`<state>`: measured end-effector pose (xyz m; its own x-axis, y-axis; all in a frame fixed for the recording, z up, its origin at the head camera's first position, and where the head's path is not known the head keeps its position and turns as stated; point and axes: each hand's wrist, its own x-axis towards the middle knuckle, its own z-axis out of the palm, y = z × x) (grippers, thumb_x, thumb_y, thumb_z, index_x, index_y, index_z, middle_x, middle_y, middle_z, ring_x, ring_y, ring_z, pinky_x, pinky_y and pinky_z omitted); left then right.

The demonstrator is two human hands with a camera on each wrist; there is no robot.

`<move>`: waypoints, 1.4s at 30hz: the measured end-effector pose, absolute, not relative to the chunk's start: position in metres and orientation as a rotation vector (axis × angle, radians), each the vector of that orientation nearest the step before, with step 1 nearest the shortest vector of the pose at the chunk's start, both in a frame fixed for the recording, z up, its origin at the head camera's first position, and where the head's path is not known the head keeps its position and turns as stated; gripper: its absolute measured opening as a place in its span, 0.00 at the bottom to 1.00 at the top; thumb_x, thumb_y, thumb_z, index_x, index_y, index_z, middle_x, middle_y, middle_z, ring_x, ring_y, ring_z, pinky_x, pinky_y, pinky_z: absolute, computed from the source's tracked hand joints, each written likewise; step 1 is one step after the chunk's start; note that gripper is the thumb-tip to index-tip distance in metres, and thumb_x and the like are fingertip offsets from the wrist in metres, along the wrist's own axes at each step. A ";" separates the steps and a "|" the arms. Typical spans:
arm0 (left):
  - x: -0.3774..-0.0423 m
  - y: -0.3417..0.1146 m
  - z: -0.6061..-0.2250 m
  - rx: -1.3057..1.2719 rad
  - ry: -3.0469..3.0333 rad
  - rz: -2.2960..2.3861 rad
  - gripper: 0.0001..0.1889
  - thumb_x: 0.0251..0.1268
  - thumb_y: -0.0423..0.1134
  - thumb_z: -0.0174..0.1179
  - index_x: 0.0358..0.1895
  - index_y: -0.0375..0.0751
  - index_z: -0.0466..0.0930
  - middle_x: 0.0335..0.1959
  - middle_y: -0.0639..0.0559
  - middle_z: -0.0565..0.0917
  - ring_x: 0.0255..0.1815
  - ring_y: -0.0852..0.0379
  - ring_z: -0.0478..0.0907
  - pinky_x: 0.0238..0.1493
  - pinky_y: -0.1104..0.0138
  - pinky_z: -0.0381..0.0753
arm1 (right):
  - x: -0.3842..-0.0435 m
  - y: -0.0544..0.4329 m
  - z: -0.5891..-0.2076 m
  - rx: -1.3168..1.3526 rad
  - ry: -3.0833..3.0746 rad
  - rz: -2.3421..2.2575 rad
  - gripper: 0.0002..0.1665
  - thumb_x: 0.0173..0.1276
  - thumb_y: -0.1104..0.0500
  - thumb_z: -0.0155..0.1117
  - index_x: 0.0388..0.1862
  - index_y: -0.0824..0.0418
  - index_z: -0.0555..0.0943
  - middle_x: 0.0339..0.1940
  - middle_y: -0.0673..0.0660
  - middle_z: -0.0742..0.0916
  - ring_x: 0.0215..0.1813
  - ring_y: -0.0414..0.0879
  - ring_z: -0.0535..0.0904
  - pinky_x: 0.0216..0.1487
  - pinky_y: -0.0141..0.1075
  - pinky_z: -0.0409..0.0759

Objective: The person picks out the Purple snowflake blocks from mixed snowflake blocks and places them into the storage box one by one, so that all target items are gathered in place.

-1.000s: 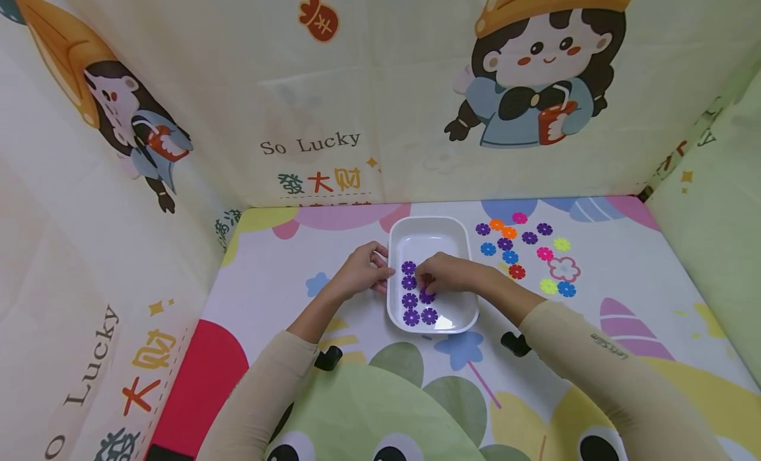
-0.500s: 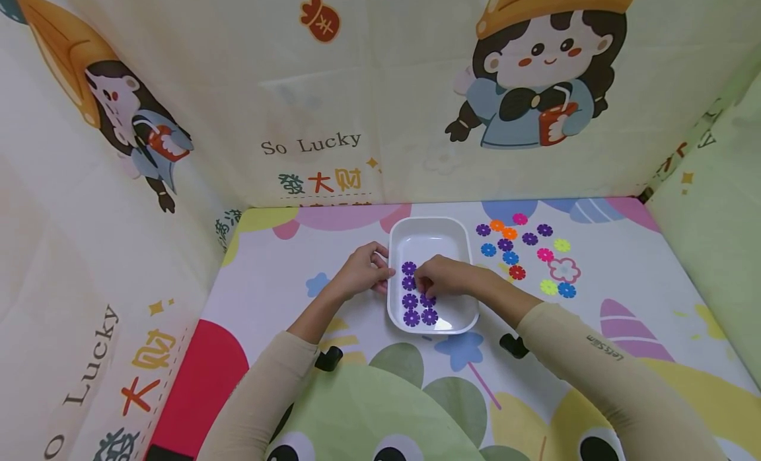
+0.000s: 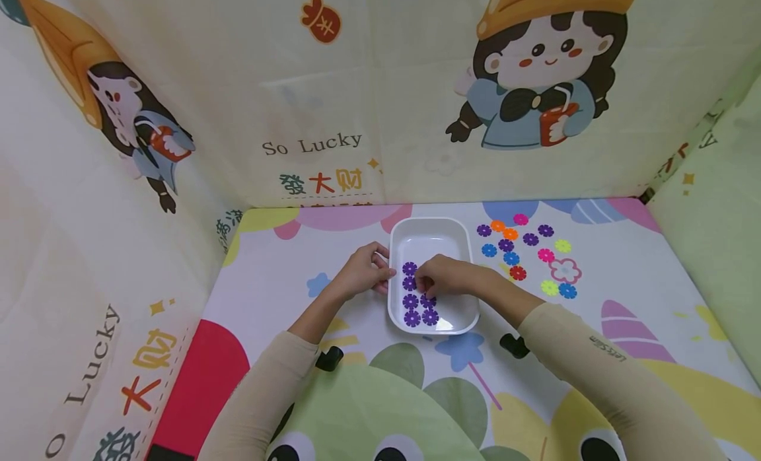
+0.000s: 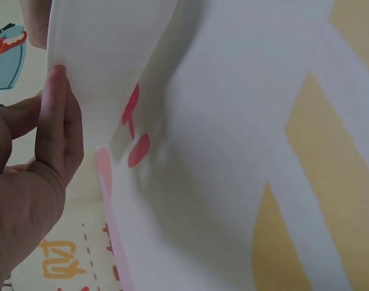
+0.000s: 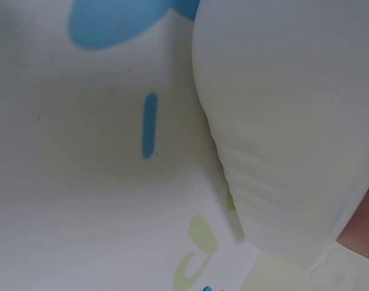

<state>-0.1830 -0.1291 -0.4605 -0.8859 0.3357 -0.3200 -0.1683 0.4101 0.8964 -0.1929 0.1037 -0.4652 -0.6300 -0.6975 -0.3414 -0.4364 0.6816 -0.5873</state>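
Note:
In the head view a white tray [image 3: 454, 312] stands on the patterned table. Purple flower-shaped pieces [image 3: 411, 302] lie in its left half, in one column and the start of a second. My left hand [image 3: 362, 271] holds the tray's left rim, thumb at the edge and fingers against the outer wall; the left wrist view shows a fingertip [image 4: 56, 73] at that wall. Reaching in over the right rim, my right hand [image 3: 442, 275] has curled fingers on the upper purple flower [image 3: 429, 301] of the second column, partly covering it. The right wrist view shows mainly the tray's outer wall [image 5: 287, 133].
Right of the tray, loose flower pieces [image 3: 510, 257] in purple, blue, orange, pink, yellow and red are scattered on the table. A larger pink-edged flower [image 3: 565, 271] is among them. Printed cloth walls [image 3: 410, 164] enclose the table's back and sides.
The purple flower under my right fingers has shifted slightly toward the near piece of its column, and the fingertips cover more of it. My left hand and the tray stay in place.

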 end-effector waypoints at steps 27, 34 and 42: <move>-0.183 -0.129 -0.461 0.120 2.227 1.462 0.21 0.69 0.30 0.67 0.60 0.35 0.71 0.41 0.41 0.80 0.24 0.54 0.87 0.33 0.56 0.94 | -0.176 0.159 -0.433 -0.900 2.582 -0.948 0.14 0.67 0.64 0.74 0.51 0.61 0.86 0.45 0.57 0.90 0.46 0.45 0.84 0.48 0.37 0.92; -0.182 -0.127 -0.459 0.119 2.210 1.476 0.20 0.69 0.29 0.66 0.60 0.33 0.71 0.40 0.41 0.81 0.24 0.54 0.86 0.32 0.57 0.94 | -0.171 0.185 -0.433 -0.814 2.716 -1.005 0.16 0.65 0.63 0.76 0.52 0.60 0.86 0.43 0.53 0.89 0.46 0.46 0.84 0.47 0.38 0.93; -0.180 -0.127 -0.458 0.115 2.215 1.487 0.21 0.69 0.29 0.66 0.61 0.33 0.71 0.39 0.41 0.80 0.23 0.54 0.86 0.31 0.58 0.94 | -0.170 0.224 -0.441 -0.741 2.865 -0.990 0.15 0.64 0.65 0.77 0.49 0.61 0.86 0.41 0.53 0.89 0.44 0.46 0.84 0.45 0.37 0.91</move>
<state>-0.1799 -0.1274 -0.4583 -0.8874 0.3203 -0.3316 -0.1856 0.4102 0.8929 -0.1704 0.2242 -0.4415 -0.8869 -0.4431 0.1309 -0.4294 0.6860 -0.5875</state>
